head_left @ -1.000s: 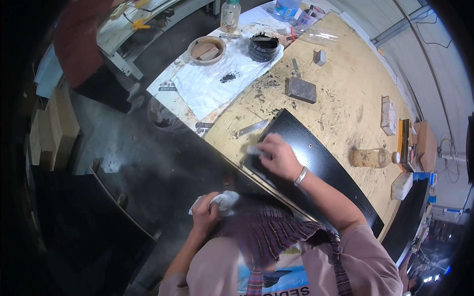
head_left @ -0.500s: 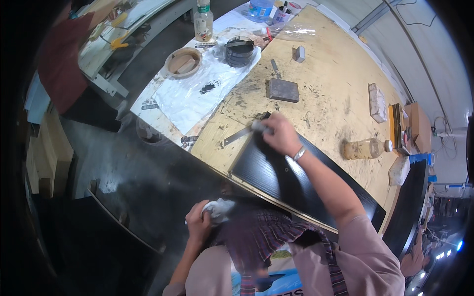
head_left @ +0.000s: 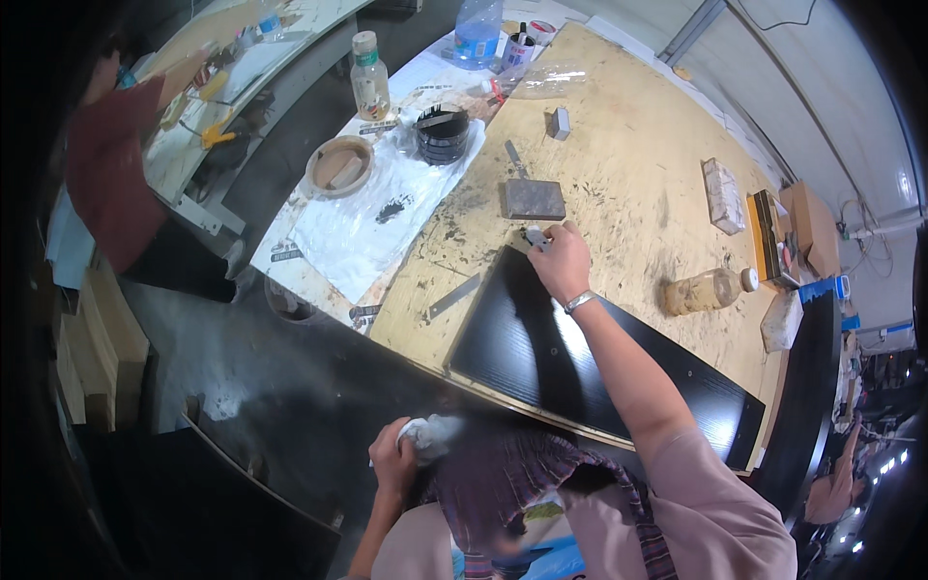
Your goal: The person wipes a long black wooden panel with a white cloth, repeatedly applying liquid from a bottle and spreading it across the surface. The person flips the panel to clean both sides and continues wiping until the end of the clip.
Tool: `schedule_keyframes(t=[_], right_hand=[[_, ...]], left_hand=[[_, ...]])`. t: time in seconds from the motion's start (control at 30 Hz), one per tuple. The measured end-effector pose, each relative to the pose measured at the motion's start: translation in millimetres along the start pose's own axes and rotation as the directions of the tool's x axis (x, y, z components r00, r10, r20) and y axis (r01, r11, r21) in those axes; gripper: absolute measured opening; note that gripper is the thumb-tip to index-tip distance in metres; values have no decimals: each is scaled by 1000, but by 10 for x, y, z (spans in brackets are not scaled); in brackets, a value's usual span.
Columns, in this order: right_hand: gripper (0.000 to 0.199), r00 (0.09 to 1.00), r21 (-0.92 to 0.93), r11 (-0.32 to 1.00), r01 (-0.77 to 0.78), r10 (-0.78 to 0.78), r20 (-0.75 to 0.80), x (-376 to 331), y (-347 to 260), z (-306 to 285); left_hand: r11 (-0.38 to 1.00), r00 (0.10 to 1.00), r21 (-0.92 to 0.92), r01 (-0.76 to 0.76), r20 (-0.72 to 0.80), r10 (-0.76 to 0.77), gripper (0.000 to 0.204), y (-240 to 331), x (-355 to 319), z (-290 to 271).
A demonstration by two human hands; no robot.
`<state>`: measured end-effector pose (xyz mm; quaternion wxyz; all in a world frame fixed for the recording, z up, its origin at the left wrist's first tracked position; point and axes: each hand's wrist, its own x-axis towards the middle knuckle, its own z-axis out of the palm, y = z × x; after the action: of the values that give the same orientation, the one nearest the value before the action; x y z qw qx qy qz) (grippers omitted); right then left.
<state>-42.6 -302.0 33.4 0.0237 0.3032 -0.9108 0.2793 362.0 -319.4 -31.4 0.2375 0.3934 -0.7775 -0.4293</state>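
My left hand [head_left: 391, 456] hangs low in front of me, wrapped round a crumpled white cloth [head_left: 430, 437]. My right hand [head_left: 563, 259] pinches a small whitish piece with a dark end [head_left: 537, 240]; its kind is unclear. It is at the far corner of a glossy black board [head_left: 498, 333] that lies along the workbench's near edge. A thin metal strip [head_left: 452, 298] rests left of the board. Beyond the right hand sits a grey rectangular block [head_left: 535, 199], with a flat dark blade [head_left: 514, 157] behind it.
White plastic sheeting [head_left: 343, 237] carries a black-smeared tub [head_left: 443, 135] and a round wooden dish [head_left: 338, 166]. Bottles stand at the back; a clear bottle [head_left: 710, 291] lies right. A white block [head_left: 723, 196] is by the far edge. Another person [head_left: 116, 174] works at the left bench.
My right hand has moved away from the metal strip, rightward and farther out, still pinching the small whitish piece. My left hand keeps the cloth. The view has shifted slightly.
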Motion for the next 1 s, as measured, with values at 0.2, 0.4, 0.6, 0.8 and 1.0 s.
schedule_keyframes(t=[0.2, 0.4, 0.6, 0.8, 1.0], right_hand=[[24, 999, 38, 999, -20, 19, 26, -224, -219, 253], [21, 987, 27, 987, -159, 160, -30, -530, 256, -84], [23, 990, 116, 984, -136, 141, -32, -284, -296, 232], [23, 951, 52, 956, -288, 292, -105, -736, 614, -180], [18, 787, -188, 793, -580, 484, -382, -1654, 2067, -1328]], left_hand=[[1000, 998, 5, -19, 54, 19, 29, 15, 75, 44], [1000, 998, 2, -10, 59, 10, 30, -35, 68, 30], [999, 990, 0, -37, 137, 36, 29, 49, 226, 50], [999, 987, -4, -32, 160, 32, 33, 39, 293, 35], [994, 998, -99, 47, 52, -42, 35, 342, 496, -229]])
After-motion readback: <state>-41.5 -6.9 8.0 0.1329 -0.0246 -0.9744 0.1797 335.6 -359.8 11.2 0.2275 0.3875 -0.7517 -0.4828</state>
